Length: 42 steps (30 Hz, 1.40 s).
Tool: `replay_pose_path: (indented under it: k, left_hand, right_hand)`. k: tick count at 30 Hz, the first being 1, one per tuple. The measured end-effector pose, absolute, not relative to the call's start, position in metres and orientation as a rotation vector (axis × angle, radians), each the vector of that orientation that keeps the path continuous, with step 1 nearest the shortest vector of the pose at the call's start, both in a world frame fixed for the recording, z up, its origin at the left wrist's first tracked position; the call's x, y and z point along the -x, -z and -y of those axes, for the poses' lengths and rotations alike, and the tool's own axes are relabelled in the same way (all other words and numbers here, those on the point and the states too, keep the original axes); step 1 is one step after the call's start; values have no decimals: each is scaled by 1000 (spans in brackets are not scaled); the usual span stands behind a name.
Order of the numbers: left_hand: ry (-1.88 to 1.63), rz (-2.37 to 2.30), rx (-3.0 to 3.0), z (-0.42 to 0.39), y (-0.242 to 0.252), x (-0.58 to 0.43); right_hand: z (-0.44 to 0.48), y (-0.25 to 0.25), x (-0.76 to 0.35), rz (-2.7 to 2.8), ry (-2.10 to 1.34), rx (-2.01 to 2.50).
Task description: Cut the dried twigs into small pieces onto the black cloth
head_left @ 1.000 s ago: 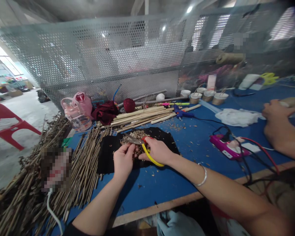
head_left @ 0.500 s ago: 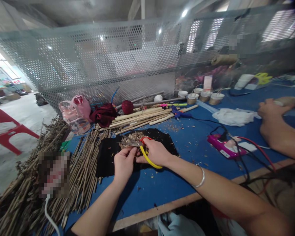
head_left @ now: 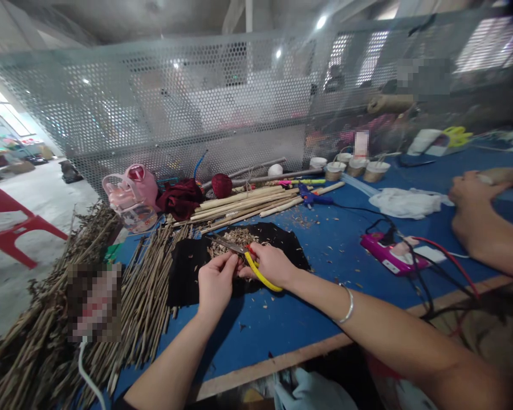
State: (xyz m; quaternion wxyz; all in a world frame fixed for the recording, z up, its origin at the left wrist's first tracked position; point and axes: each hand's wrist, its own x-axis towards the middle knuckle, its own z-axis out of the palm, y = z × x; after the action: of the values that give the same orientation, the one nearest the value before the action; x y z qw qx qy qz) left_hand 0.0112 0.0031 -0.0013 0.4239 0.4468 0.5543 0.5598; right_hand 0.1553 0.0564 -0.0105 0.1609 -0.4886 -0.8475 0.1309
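Observation:
My right hand is wrapped round the handles of a pair of scissors, one yellow and one red. Their blades point left above a heap of dry plant clippings and look nearly closed. Beside the scissors, my left hand pinches with thumb and fingers. What it pinches is small and mostly hidden by the fingertips. Both hands are close together over a black cloth where the clippings lie.
Thin dry stalks lie left of the cloth. Pale sticks and a blue glue gun lie behind it. A pink bottle stands back left. Rightward are a purple power strip with cables and another person's hand.
The scissor blades were spread apart and have come nearly together, with the red handle drawn in under my right hand. Both hands stay in almost the same place.

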Motion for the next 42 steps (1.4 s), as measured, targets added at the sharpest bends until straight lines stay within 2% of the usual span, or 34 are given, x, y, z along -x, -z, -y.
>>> replay_pose_path:
  k: [6, 14, 31, 42]
  left_hand:
    - [-1438, -1342, -986, -7, 4, -10]
    - [-1420, -1398, -1110, -4, 4, -10]
    - [-1465, -1277, -969, -4, 3, -13]
    - [-1529, -1366, -994, -8, 5, -8]
  right_hand:
    - [-58, 8, -158, 2449, -321, 1389]
    - [-54, 5, -156, 2432, -292, 1237]
    - [-59, 13, -156, 2416, -396, 1390]
    - [-55, 4, -158, 2447, -303, 1316]
